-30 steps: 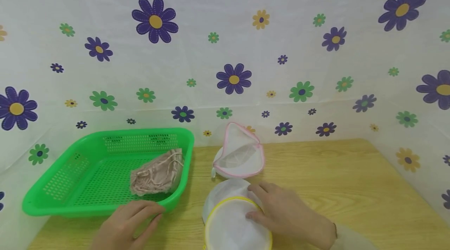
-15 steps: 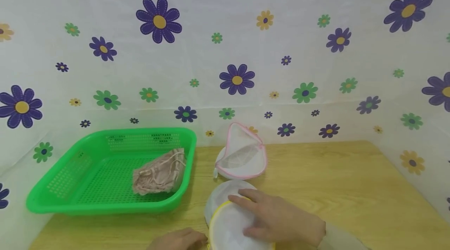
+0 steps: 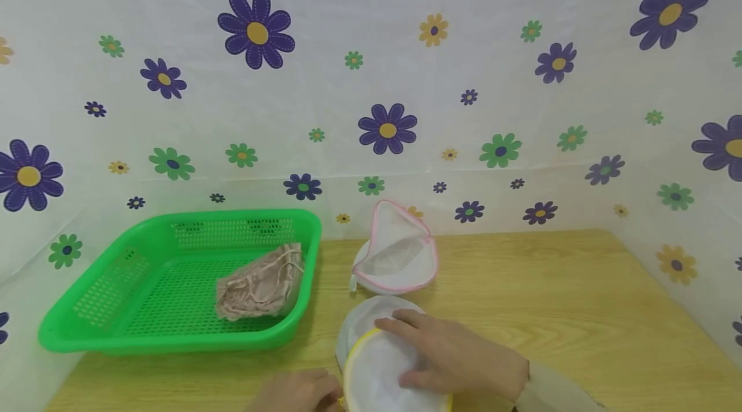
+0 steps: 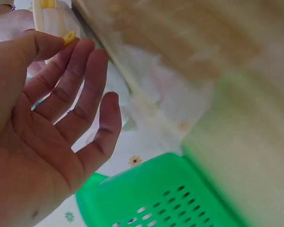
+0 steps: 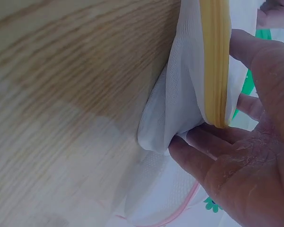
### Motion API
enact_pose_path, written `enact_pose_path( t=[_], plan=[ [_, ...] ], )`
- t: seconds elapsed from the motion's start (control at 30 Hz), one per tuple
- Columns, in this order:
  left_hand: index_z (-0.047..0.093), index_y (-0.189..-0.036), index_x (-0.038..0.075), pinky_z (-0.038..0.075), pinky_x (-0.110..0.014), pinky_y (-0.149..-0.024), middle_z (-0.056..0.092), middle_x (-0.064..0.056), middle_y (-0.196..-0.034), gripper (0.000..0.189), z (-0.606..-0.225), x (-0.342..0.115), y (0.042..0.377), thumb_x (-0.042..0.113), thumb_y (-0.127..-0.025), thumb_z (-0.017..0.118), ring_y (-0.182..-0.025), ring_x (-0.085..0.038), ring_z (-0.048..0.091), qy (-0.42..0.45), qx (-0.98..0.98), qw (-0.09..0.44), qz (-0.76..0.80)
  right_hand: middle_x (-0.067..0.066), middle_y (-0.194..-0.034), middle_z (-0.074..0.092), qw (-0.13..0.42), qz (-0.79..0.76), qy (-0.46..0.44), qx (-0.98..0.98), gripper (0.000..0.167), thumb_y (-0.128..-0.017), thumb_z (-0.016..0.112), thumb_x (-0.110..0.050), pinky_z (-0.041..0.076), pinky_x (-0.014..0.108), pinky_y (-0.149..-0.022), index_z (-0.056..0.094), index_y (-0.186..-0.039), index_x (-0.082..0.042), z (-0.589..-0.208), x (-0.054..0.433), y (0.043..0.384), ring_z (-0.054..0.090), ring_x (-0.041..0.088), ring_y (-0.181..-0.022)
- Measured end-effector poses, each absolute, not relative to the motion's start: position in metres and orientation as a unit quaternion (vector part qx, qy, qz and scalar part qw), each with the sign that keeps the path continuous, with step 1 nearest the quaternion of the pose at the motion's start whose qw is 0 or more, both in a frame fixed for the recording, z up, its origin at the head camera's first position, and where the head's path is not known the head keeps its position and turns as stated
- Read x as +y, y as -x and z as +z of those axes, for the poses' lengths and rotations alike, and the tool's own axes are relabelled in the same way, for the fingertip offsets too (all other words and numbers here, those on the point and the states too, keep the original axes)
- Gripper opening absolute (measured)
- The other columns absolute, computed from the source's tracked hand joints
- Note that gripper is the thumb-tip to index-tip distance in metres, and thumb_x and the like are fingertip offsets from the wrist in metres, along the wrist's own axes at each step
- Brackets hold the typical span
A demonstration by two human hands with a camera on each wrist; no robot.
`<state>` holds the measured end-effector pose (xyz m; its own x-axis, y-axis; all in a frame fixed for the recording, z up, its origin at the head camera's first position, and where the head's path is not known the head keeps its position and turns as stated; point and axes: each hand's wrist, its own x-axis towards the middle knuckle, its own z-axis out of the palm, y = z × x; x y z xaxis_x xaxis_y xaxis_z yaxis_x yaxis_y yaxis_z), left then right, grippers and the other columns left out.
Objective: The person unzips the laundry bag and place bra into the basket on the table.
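Note:
A round white mesh laundry bag (image 3: 377, 376) with a yellow zip lies at the front middle of the table. My left hand (image 3: 298, 393) is at its left edge. In the left wrist view, thumb and forefinger pinch the yellow zip pull (image 4: 69, 38), the other fingers loosely bent. Across the bag's right side my right hand (image 3: 452, 357) grips it, thumb on the top face and fingers reaching over the far rim. The right wrist view shows the yellow zip band (image 5: 215, 61) running between thumb and fingers. The bag's near edge falls outside the head view.
A green plastic basket (image 3: 185, 342) stands at the left, with a crumpled beige satin garment (image 3: 261, 286) inside. Behind the yellow-zipped bag sits another white mesh bag (image 3: 400, 264), its pink zip gaping. A flower-printed sheet (image 3: 324, 90) hangs behind the wooden table (image 3: 551, 296).
My left hand has left the basket's front rim, moved right and taken the zip pull. My right hand has shifted slightly left over the bag.

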<state>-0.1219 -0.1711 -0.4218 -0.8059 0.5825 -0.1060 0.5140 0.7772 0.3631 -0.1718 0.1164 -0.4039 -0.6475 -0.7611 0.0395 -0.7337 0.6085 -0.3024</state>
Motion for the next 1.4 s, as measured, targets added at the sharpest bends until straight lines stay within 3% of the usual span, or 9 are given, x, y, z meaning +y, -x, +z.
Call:
enact_pose_path(
  t=[0.17,0.3,0.6,0.77,0.9,1.0,1.2,1.3,1.4],
  plan=[
    [0.058,-0.076,0.024,0.030,-0.017,-0.049,0.045,0.019,-0.069,0.017,-0.414,-0.170,0.124,0.023,-0.082,0.075,-0.056,0.005,0.033,-0.310,0.942,-0.086,0.100,0.002,-0.124,0.060,0.032,-0.140,0.402,0.905,0.074,-0.089,0.075,-0.049,0.057,0.028,-0.078,0.045,-0.150,-0.019,-0.401,0.114,0.171,0.059,0.009,-0.091],
    [0.055,-0.077,0.025,0.028,-0.014,-0.046,0.046,0.017,-0.070,0.025,-0.403,-0.168,0.129,0.018,-0.085,0.077,-0.056,0.006,0.032,-0.266,0.936,-0.209,0.099,0.002,-0.101,0.062,-0.004,-0.128,0.373,0.919,0.073,-0.086,0.073,-0.057,0.054,0.030,-0.067,0.049,-0.138,-0.011,-0.400,0.110,0.166,0.058,0.012,-0.078],
    [0.068,-0.106,0.014,0.052,-0.024,-0.061,0.066,0.002,-0.099,0.021,-0.396,-0.137,0.129,0.026,-0.091,0.074,-0.078,-0.012,0.064,-0.302,0.933,-0.127,0.147,0.001,-0.077,0.060,0.025,-0.233,0.264,0.936,0.058,-0.091,0.073,-0.042,0.048,0.027,-0.055,0.051,-0.124,0.000,-0.407,0.107,0.167,0.055,0.010,-0.064],
    [0.059,-0.130,0.009,0.058,-0.043,-0.074,0.060,-0.011,-0.118,0.058,-0.408,-0.111,0.128,0.056,-0.096,0.062,-0.094,-0.031,0.064,-0.270,0.950,0.008,0.157,0.000,-0.067,0.060,0.156,-0.345,0.259,0.889,0.040,-0.098,0.067,-0.037,0.047,0.024,-0.043,0.053,-0.117,-0.004,-0.399,0.115,0.171,0.058,0.008,-0.047],
    [0.056,-0.130,0.011,0.055,-0.049,-0.076,0.056,-0.014,-0.119,0.063,-0.413,-0.101,0.130,0.063,-0.094,0.060,-0.094,-0.033,0.059,-0.234,0.952,0.050,0.189,0.002,-0.057,0.061,0.220,-0.380,0.254,0.862,0.028,-0.104,0.058,-0.038,0.045,0.024,-0.039,0.058,-0.096,-0.011,-0.386,0.122,0.179,0.058,0.010,-0.042],
    [0.056,-0.132,0.011,0.053,-0.053,-0.088,0.055,-0.013,-0.120,0.068,-0.411,-0.099,0.131,0.065,-0.091,0.063,-0.100,-0.033,0.060,-0.234,0.949,0.066,0.199,0.005,-0.071,0.068,0.149,-0.345,0.282,0.883,0.029,-0.104,0.058,-0.037,0.049,0.022,-0.048,0.064,-0.097,-0.009,-0.377,0.128,0.192,0.061,0.009,-0.056],
    [0.056,-0.135,0.012,0.054,-0.050,-0.088,0.054,-0.013,-0.123,0.076,-0.406,-0.100,0.129,0.067,-0.084,0.070,-0.101,-0.032,0.058,-0.234,0.947,0.065,0.211,0.016,-0.127,0.064,-0.047,-0.158,0.320,0.933,0.053,-0.096,0.072,-0.034,0.059,0.034,-0.068,0.058,-0.139,-0.007,-0.376,0.131,0.228,0.067,0.020,-0.080],
    [0.055,-0.136,0.014,0.055,-0.047,-0.083,0.054,-0.013,-0.124,0.076,-0.406,-0.099,0.129,0.067,-0.083,0.072,-0.099,-0.031,0.058,-0.228,0.949,0.066,0.210,0.012,-0.112,0.069,-0.043,-0.094,0.327,0.939,0.037,-0.095,0.073,-0.025,0.059,0.036,-0.071,0.067,-0.126,-0.007,-0.384,0.135,0.240,0.065,0.019,-0.078],
    [0.055,-0.137,0.015,0.055,-0.048,-0.084,0.053,-0.014,-0.125,0.077,-0.405,-0.098,0.130,0.067,-0.082,0.072,-0.100,-0.032,0.058,-0.220,0.950,0.078,0.206,0.002,-0.080,0.064,-0.013,-0.072,0.297,0.952,0.008,-0.092,0.072,-0.015,0.053,0.031,-0.065,0.072,-0.094,-0.008,-0.390,0.145,0.245,0.055,0.015,-0.068]
  ],
)
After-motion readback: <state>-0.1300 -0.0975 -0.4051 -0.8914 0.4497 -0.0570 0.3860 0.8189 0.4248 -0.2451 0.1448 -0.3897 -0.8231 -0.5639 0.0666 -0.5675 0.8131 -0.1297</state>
